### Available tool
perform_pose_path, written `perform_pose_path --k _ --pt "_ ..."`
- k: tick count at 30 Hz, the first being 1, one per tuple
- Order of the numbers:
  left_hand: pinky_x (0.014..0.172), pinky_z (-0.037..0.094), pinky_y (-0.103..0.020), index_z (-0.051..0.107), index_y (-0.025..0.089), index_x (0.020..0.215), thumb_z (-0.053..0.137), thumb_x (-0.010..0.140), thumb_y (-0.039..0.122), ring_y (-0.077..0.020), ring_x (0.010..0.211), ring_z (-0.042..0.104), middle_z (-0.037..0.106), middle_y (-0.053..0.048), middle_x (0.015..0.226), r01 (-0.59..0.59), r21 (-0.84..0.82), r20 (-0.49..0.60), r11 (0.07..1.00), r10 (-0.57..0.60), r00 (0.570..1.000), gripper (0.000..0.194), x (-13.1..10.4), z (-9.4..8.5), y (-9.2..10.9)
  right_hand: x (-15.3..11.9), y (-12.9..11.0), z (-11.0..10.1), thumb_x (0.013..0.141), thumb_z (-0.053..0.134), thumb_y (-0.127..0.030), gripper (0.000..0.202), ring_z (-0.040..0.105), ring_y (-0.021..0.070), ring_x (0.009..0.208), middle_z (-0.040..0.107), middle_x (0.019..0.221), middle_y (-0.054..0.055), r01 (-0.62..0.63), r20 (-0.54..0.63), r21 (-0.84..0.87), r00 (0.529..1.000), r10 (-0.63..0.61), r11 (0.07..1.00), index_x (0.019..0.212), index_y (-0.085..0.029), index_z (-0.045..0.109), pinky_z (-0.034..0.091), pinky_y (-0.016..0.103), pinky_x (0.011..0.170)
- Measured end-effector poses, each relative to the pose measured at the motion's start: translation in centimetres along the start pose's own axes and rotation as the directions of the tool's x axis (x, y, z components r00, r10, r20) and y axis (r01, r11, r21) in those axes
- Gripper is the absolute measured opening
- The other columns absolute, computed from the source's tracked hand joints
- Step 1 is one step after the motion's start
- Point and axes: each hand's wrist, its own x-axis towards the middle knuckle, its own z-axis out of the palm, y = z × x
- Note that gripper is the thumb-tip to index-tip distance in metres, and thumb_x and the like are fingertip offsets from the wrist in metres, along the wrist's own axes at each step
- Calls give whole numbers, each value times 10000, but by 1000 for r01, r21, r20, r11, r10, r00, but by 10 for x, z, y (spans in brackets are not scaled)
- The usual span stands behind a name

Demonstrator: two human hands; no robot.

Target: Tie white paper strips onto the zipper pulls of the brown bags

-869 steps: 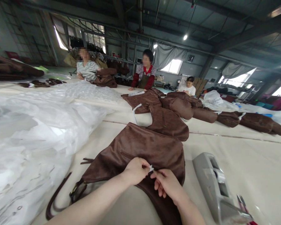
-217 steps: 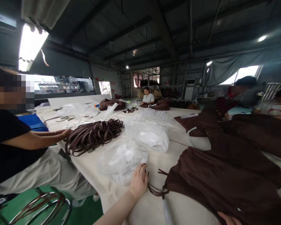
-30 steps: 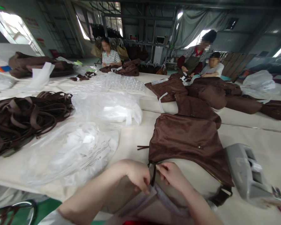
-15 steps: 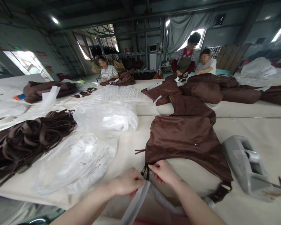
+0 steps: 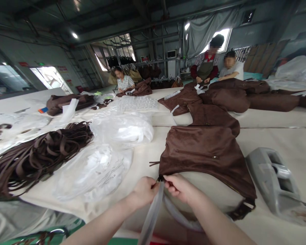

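Note:
A brown bag (image 5: 201,149) lies on the pale table, its zipped side up and its curved opening facing me. At its lower left corner my left hand (image 5: 146,192) pinches the strap end beside a small dark buckle. Close on the right, my right hand (image 5: 177,187) has its fingers closed at the same strap end. A strap wrapped in whitish film (image 5: 151,217) hangs down from between the hands toward me. The wrapped strap curves under my right forearm to a dark buckle piece (image 5: 243,208) at the bag's lower right corner.
Left of the bag are clear plastic bags (image 5: 91,170) and a heap of brown straps (image 5: 43,153). A grey tape dispenser (image 5: 272,180) stands to the right. More brown bags (image 5: 272,102) lie behind, where several people (image 5: 206,66) work across the table (image 5: 277,146).
Both hands have drawn closer together at the bag's corner, the left moving up and right. The wrapped strap now reaches up to the buckle. The view has shifted slightly left.

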Motion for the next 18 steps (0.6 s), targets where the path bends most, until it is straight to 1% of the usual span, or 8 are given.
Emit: perform_pose_path --k 3,7,11,14,16,18 --pt "491 309 -219 447 175 496 366 877 407 -109 445 446 485 9 438 -16 8 -76 1000 16 997 453 -4 2 1 2 -3 10 862 469 -177 224 255 3 320 451 507 -71 -36 -9 189 999 38 981 643 -172 424 103 121 322" --pt "496 269 -231 421 177 487 390 865 370 -111 474 417 434 18 440 -39 20 -155 999 42 987 425 -2 5 0 8 -2 20 846 487 -139 218 247 -8 315 418 502 -81 -46 -12 330 999 53 943 639 -165 425 92 111 307" --pt "494 217 -241 388 175 484 422 832 331 -100 495 370 365 34 467 -91 34 -253 995 96 963 383 6 2 -1 13 -1 22 809 519 -130 251 209 -8 303 368 458 -95 -18 3 416 1000 18 909 587 -170 409 77 120 297" --pt "493 202 -239 404 168 485 429 815 300 -95 509 361 331 41 484 -83 50 -322 995 95 942 356 11 -2 -1 13 1 19 778 543 -154 282 183 -4 302 337 432 -101 14 25 460 999 -29 888 547 -178 382 76 133 292" --pt "489 205 -237 442 161 492 421 820 298 -94 507 368 347 39 482 -75 66 -352 995 93 931 356 13 -4 1 13 2 17 762 557 -181 306 171 1 302 318 415 -101 32 40 476 998 -58 879 522 -182 367 84 142 290" --pt "488 220 -237 492 157 509 410 832 297 -98 506 400 406 26 487 -73 102 -371 992 106 923 362 14 -6 4 13 4 15 747 572 -207 323 165 5 301 304 400 -101 55 47 482 995 -88 874 504 -187 359 93 149 289"
